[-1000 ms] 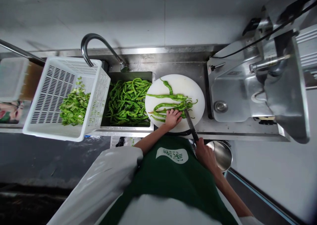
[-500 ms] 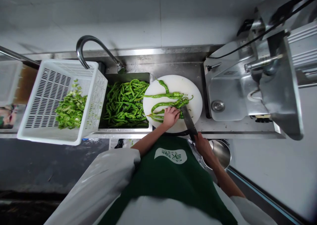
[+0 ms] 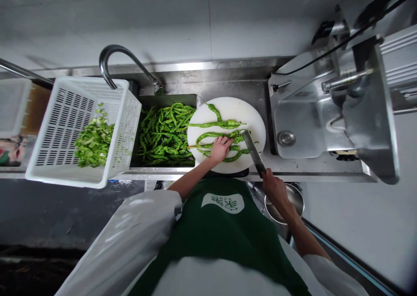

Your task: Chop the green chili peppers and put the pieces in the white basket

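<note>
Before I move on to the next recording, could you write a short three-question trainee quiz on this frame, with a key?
1. Which hand holds the knife?
2. True or false: the left hand rests on peppers lying on the round board.
3. Fill the gap: the green pieces in the white basket are ____, not whole.

Key: 1. right hand; 2. true; 3. cut.

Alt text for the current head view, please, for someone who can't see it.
A right hand holds a knife over a round white cutting board, while the left hand rests on some of the long green peppers there. To the left, a sink basin holds more peppers; beyond it, a white basket holds chopped green pieces.
</note>
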A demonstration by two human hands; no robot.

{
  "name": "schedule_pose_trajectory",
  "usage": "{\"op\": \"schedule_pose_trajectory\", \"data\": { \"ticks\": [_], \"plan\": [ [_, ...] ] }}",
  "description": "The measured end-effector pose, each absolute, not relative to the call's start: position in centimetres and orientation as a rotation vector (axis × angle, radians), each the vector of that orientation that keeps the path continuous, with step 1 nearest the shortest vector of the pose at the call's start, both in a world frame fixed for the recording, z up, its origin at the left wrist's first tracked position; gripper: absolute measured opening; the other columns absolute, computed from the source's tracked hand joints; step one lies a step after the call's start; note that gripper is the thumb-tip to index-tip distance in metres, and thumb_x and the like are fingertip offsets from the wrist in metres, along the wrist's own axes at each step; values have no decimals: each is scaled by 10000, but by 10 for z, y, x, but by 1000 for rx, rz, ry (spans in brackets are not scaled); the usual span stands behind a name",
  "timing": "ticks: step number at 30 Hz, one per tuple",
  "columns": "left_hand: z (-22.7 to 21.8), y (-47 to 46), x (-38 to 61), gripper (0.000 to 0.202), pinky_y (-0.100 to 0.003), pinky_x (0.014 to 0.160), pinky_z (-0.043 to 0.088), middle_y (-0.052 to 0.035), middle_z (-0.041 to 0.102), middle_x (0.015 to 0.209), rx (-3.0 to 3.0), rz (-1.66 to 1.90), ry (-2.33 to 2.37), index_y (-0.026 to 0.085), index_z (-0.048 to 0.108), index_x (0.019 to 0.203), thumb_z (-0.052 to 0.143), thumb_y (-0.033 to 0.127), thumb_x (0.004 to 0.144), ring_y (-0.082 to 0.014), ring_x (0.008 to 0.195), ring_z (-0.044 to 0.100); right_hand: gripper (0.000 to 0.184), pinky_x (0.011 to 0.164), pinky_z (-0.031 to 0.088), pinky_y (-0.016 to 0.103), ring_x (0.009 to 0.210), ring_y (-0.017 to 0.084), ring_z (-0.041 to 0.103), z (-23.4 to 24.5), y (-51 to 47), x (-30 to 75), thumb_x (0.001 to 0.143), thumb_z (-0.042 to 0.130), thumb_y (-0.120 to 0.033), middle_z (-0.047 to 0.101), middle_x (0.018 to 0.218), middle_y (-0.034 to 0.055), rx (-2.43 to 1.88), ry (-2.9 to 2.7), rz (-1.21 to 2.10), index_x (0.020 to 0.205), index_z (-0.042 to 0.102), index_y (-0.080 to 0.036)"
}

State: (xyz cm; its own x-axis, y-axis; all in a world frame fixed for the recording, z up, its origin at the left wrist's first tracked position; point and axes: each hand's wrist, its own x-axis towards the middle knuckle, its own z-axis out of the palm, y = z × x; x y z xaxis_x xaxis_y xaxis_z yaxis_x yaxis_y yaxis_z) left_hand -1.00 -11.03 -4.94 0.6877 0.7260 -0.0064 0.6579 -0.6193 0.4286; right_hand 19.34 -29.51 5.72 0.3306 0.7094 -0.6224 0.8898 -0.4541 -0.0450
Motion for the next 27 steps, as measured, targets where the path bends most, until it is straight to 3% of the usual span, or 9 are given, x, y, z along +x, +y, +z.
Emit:
{"op": "schedule_pose_trajectory", "data": {
  "ticks": [6, 11, 20, 23, 27],
  "plan": [
    [-54, -146, 10, 305, -459, 965, 430, -110, 679, 1051, 2483, 236, 999, 236, 748, 1116, 510, 417, 1055, -299, 1111, 547, 337, 643, 366, 310, 791, 267, 736, 57, -304, 191, 1125, 244, -325, 725, 823, 108, 2317, 1341, -853, 1211, 521, -153],
    [-65, -155, 14, 280, -471, 963, 420, -100, 724, 981, 2452, 215, 1061, 241, 755, 1026, 534, 413, 1049, -299, 1094, 563, 352, 629, 344, 308, 788, 264, 737, 50, -335, 188, 1126, 227, -331, 725, 815, 101, 2308, 1351, -915, 1223, 519, -159],
    [-61, -160, -1, 182, -499, 971, 401, -118, 760, 1038, 2494, 94, 1025, 225, 747, 1024, 590, 317, 1003, -328, 1125, 554, 310, 708, 404, 317, 844, 268, 745, 39, -333, 183, 1120, 275, -309, 721, 843, 97, 2243, 1311, -933, 1271, 505, -166],
    [-53, -158, -18, 164, -492, 961, 405, -103, 749, 989, 2459, 114, 1085, 239, 754, 979, 648, 364, 974, -329, 1096, 556, 338, 697, 404, 318, 842, 269, 742, 43, -330, 184, 1120, 247, -330, 724, 847, 100, 2260, 1290, -954, 1273, 503, -171],
    [-42, -127, -13, 282, -448, 967, 409, -98, 715, 1156, 2374, 363, 1212, 233, 738, 1134, 543, 414, 1044, -293, 1106, 552, 370, 666, 384, 314, 817, 263, 733, 48, -325, 187, 1118, 216, -333, 727, 841, 104, 2277, 1326, -947, 1248, 516, -162]
  ]
}}
